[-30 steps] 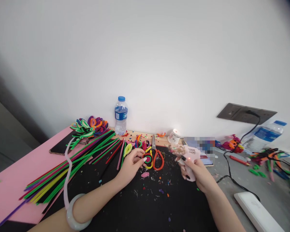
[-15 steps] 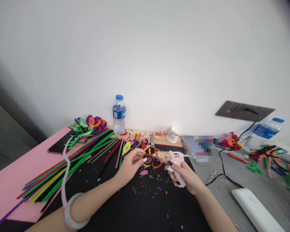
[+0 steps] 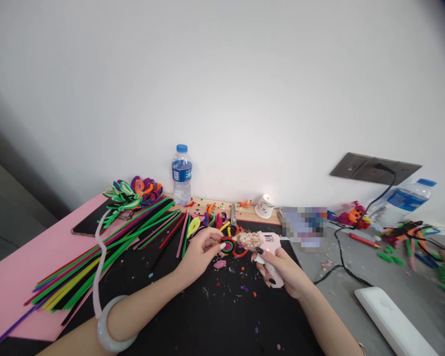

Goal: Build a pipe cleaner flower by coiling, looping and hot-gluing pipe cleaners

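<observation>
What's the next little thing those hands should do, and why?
Probably squeeze out a small dab of glue. The right hand grips the pale pink glue gun, its nozzle pointing at the colourful coil that the left hand holds in its fingers. I can't tell if they touch.

Glue gun [image 3: 270, 241] R of L hand [image 3: 200, 251] | btl [image 3: 182, 190] L of cup [image 3: 264, 206] | ph. [image 3: 89, 218] L of btl
</observation>
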### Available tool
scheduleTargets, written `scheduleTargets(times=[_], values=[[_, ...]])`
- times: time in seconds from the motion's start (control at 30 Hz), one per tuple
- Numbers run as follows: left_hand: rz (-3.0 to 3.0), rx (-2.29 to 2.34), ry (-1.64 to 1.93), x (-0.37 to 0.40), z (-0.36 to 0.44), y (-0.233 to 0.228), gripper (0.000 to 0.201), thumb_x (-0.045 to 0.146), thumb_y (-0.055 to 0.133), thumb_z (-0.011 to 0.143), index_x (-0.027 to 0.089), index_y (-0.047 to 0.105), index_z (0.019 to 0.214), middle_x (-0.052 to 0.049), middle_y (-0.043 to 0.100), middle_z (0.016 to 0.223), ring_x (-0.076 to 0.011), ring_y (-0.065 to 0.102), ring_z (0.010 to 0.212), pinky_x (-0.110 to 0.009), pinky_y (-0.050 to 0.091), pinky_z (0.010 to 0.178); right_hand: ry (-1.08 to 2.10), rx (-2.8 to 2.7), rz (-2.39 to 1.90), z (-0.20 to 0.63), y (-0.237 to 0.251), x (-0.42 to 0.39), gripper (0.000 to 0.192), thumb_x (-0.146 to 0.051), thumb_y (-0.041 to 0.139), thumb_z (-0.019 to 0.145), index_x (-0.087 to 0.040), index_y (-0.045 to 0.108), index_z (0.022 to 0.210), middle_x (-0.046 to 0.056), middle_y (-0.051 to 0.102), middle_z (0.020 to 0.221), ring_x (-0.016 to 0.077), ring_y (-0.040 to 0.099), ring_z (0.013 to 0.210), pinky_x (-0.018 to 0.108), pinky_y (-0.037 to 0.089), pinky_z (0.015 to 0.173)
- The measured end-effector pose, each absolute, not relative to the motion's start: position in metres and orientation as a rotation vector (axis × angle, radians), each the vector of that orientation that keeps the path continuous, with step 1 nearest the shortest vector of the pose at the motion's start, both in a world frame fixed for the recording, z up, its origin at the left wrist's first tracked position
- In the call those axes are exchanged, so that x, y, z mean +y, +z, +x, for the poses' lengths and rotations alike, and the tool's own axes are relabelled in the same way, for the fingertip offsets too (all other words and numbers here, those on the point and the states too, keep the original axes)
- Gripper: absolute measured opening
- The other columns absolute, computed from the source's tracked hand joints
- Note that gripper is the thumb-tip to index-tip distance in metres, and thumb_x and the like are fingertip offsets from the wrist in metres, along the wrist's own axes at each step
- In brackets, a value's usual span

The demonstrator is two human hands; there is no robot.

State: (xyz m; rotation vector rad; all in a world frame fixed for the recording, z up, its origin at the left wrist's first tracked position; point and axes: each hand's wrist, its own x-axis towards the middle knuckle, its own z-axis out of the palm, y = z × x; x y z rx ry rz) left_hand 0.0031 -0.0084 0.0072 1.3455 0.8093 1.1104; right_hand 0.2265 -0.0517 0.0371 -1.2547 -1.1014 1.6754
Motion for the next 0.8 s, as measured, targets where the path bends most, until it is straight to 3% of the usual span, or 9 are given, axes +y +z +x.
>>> scheduleTargets(times=[0.27, 0.8], values=[[1.367, 0.853, 1.066, -0.0092, 0.0018, 0.0076, 0.012, 0.024, 0.060, 0.077, 0.018, 0.051, 0.080, 0.005, 0.054, 0.063, -0.0123, 0.061, 0.061, -0.026, 0.049, 0.064, 1.691, -1.097, -1.272, 0.2264, 0.0341, -0.0515, 0.039, -0.051, 0.062, 0.074, -0.013, 0.057, 0.080, -0.004, 0.050, 0.050, 0.0036, 0.036, 0.035, 0.018, 0.037, 0.036], [1.373, 0.823, 1.064, -0.0082, 0.0025, 0.0014, 0.013, 0.026, 0.060, 0.078, 0.018, 0.049, 0.078, 0.005, 0.054, 0.062, -0.0134, 0.062, 0.062, -0.026, 0.047, 0.064, 1.750, -1.031, -1.272, 0.2236, 0.0332, -0.0521, 0.042, -0.054, 0.063, 0.072, -0.014, 0.055, 0.077, -0.005, 0.047, 0.047, 0.0025, 0.032, 0.034, 0.015, 0.030, 0.034]])
